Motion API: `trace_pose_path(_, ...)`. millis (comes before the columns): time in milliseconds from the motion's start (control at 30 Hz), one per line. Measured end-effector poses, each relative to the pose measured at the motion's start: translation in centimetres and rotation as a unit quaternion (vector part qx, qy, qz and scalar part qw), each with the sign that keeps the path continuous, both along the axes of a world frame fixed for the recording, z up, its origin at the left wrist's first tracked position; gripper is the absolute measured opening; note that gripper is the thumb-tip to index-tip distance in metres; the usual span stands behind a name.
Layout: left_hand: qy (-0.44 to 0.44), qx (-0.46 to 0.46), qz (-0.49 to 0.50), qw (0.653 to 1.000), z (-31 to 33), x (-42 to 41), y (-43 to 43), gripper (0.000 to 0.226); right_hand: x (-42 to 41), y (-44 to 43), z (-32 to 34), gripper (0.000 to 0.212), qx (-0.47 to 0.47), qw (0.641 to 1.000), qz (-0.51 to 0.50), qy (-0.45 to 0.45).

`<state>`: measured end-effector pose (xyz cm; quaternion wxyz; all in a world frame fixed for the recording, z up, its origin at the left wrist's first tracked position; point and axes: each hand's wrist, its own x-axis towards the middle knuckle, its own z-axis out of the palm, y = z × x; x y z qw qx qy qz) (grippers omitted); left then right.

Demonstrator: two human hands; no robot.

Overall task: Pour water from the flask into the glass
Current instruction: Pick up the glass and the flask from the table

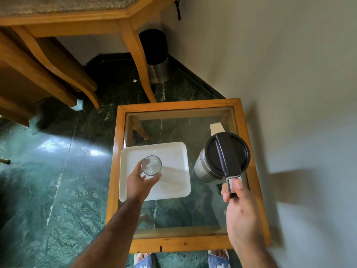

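Left hand (140, 181) fingers cupped round glass (151, 165), upright on white tray (173, 182). Flask (222, 157) stands upright just right of tray on desk (116, 171); right hand (238, 207) fingers closed on its handle, spout away.

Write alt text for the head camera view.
A person's left hand grips an empty glass on a white tray, while the right hand holds the handle of a lidded steel flask on a glass-topped table.
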<state>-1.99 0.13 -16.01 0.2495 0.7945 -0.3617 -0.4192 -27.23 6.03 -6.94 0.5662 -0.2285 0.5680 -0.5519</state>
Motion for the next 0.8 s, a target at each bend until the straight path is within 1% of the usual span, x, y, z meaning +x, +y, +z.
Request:
trace_pose_path(67,0.012,-0.010,-0.007,1.000,0.4,-0.3,-0.2,0.071,-0.8,-0.4,-0.2,0.039,0.006,1.000,-0.006,-0.002)
trace_pose_path(133,0.029,-0.024,-0.011,0.999,0.8,-0.5,-0.1,0.069,-1.7,-1.0,-0.4,0.036,0.011,1.000,-0.027,-0.010)
trace_pose_path(300,0.035,-0.067,-0.043,0.996,3.6,0.2,-0.4,0.069,-3.6,-3.6,1.3,0.027,-0.030,0.998,-0.038,-0.029)
trace_pose_path(467,0.034,-0.105,-0.070,0.991,9.5,0.6,-0.7,0.062,-4.2,-3.8,6.2,0.042,-0.052,0.998,0.026,-0.002)
trace_pose_path(500,0.039,-0.111,-0.079,0.990,11.1,0.5,-0.6,0.061,-4.3,-3.9,7.7,0.041,-0.057,0.998,0.032,0.000)
trace_pose_path(567,0.047,-0.117,-0.097,0.987,14.3,0.3,-0.3,0.061,-4.6,-4.2,10.9,0.030,-0.072,0.997,0.037,-0.010)
trace_pose_path(600,0.047,-0.120,-0.105,0.986,16.1,0.2,-0.1,0.062,-4.6,-4.5,12.7,0.029,-0.080,0.996,0.041,-0.012)
trace_pose_path(667,0.054,-0.122,-0.116,0.984,18.8,-0.3,0.2,0.064,-4.5,-5.2,15.9,0.039,-0.089,0.994,0.063,0.018)
trace_pose_path(767,0.072,-0.136,-0.112,0.982,24.4,-0.8,0.5,0.078,-4.1,-6.3,22.3,0.069,-0.115,0.986,0.105,0.067)
trace_pose_path(800,0.079,-0.142,-0.113,0.980,26.0,-1.0,0.4,0.081,-4.1,-6.5,24.1,0.073,-0.127,0.983,0.111,0.076)
